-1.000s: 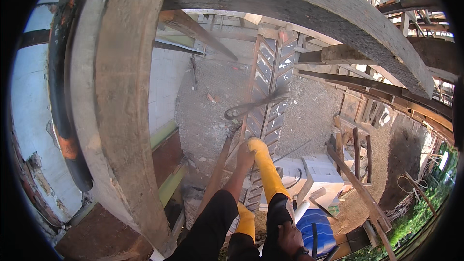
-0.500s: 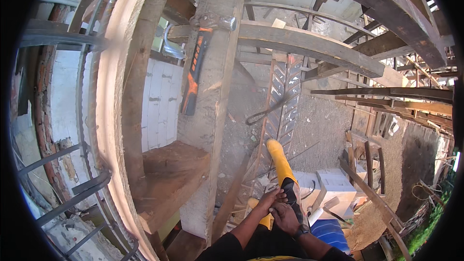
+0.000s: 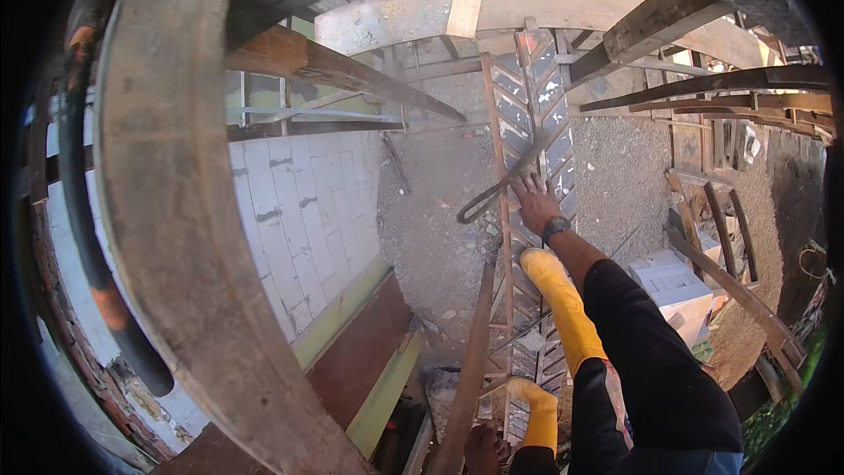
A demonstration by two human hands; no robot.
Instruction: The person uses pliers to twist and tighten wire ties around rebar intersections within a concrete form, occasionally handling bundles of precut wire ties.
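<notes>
My right hand (image 3: pixel 534 202), with a dark watch on its wrist, reaches forward with the fingers spread and nothing in them. It appears over a long slatted frame (image 3: pixel 514 145), beside a dark looped bar (image 3: pixel 479 202); I cannot tell whether it touches either. At the bottom edge, my left hand (image 3: pixel 482 451) is only partly visible next to a slanting wooden beam (image 3: pixel 469 361), its fingers hidden. A hammer's black-and-orange handle (image 3: pixel 107 290) lies along a broad wooden plank (image 3: pixel 171 176) at the left. Its head is not distinguishable.
My yellow boots (image 3: pixel 563 308) are over the slatted frame. Wooden beams (image 3: pixel 527 4) cross overhead and at the right. A white block wall (image 3: pixel 294 211) stands at left. White blocks (image 3: pixel 673 286) and leaning timbers (image 3: pixel 738 295) stand at right, near gravel ground (image 3: pixel 615 185).
My hands were together low in front of me; they have parted, the right stretching forward and the left dropping to the lower edge. The view has shifted, with hammer and plank now farther left.
</notes>
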